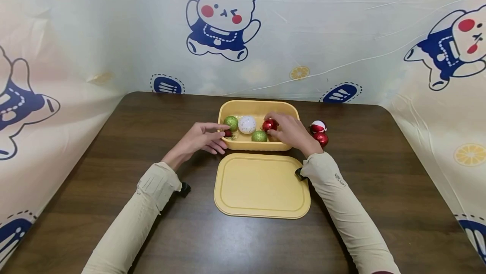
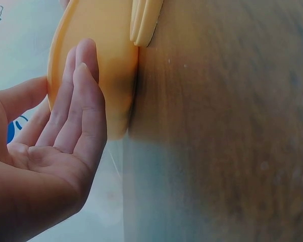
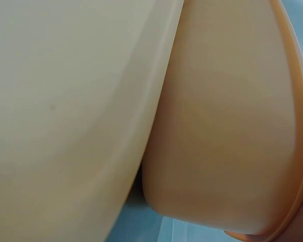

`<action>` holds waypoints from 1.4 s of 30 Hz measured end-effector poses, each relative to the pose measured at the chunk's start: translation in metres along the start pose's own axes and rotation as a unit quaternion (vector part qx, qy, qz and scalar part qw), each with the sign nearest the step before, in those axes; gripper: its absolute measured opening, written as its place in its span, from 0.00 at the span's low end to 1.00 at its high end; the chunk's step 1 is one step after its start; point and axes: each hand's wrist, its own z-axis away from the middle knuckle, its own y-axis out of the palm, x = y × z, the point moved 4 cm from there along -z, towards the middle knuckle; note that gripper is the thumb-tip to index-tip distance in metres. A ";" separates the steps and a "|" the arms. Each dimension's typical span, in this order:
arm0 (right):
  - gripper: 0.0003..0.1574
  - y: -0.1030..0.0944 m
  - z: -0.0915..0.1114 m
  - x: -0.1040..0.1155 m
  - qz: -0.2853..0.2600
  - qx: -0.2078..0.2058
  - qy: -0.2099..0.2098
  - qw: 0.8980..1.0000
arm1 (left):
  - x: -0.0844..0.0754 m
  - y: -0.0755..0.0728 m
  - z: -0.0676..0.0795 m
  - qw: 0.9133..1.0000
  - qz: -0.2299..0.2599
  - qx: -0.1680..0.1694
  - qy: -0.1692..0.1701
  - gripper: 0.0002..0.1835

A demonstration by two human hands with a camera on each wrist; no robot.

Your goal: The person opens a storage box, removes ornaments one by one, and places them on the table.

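A yellow rectangular box (image 1: 247, 145) holds a white speckled bauble (image 1: 247, 124), two green glittery baubles (image 1: 230, 122), a bright red bauble (image 1: 269, 125) and a dark red one (image 1: 228, 133). My right hand (image 1: 291, 131) reaches over the box's right end and grips the bright red bauble between thumb and fingers. At the left end, my left hand (image 1: 199, 140) rests by the rim with fingers fairly straight; a finger extends over the edge near the dark red bauble. In the left wrist view the fingers lie along the box wall (image 2: 118, 85). The right hand is mostly hidden in the right wrist view.
A flat yellow lid (image 1: 262, 185) lies on the brown table (image 1: 182, 232) in front of the box. To the box's right sit a red-and-white bauble (image 1: 318, 126) and a red bauble (image 1: 321, 139). A printed curtain (image 1: 273, 46) hangs behind the table.
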 end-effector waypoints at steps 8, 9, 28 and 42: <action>0.24 -0.001 0.000 -0.001 -0.018 -0.010 -0.003 1.000 | 0.001 0.000 0.000 1.000 0.002 -0.001 0.002 0.22; 0.24 -0.001 0.000 -0.001 -0.024 -0.012 -0.004 1.000 | 0.001 -0.001 0.000 1.000 0.002 -0.001 0.002 0.22; 0.27 -0.024 0.004 -0.007 -0.133 -0.039 -0.023 0.990 | -0.001 -0.001 0.001 1.000 -0.003 -0.001 0.001 0.22; 0.24 -0.055 0.016 0.000 -0.116 -0.074 -0.008 0.990 | -0.001 0.000 0.002 1.000 -0.001 -0.001 0.003 0.21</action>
